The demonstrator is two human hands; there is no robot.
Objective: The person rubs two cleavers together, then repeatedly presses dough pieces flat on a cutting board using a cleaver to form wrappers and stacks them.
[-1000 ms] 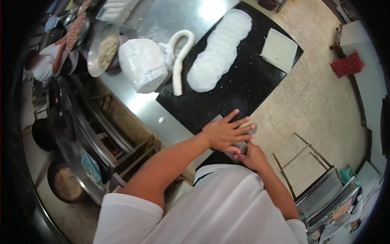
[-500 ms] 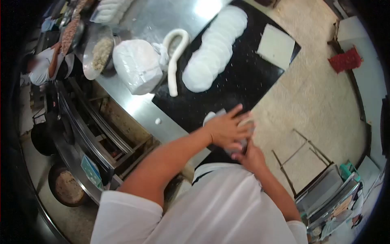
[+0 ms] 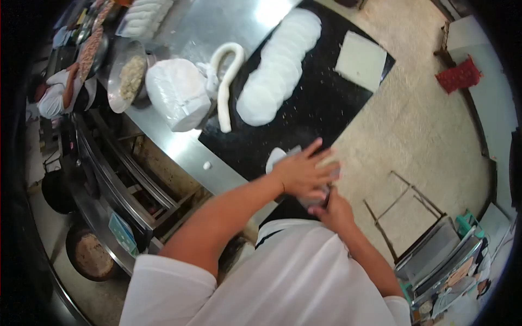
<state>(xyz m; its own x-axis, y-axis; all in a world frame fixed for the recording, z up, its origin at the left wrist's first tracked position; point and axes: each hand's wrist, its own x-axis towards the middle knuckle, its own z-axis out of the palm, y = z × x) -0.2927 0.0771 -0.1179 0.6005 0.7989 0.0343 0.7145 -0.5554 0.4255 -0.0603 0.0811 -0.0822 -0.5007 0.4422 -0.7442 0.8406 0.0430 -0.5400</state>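
My left hand (image 3: 305, 173) lies flat with spread fingers over a round, pale object and a greyish sheet, which it mostly covers. My right hand (image 3: 333, 209) is at the near edge of that sheet, its fingers closed on something I cannot make out. A white piece (image 3: 276, 157) shows beside my left wrist. Farther up the black board (image 3: 326, 98) lie a long row of overlapping white dough discs (image 3: 280, 68), a square pale stack (image 3: 360, 61) and a hooked dough rope (image 3: 224, 98).
A plastic-wrapped white bundle (image 3: 176, 93) rests on the steel table (image 3: 206, 27), near a bowl of chopped food (image 3: 132, 76). A small white lump (image 3: 207, 165) lies near the edge. A co-worker (image 3: 57, 95) stands at the upper left; a metal-framed chair (image 3: 429, 255) is at the right.
The view has shifted, so the board's contents sit slightly farther left. The white piece by my left wrist has come into view. Both hands remain together at the board's near corner.
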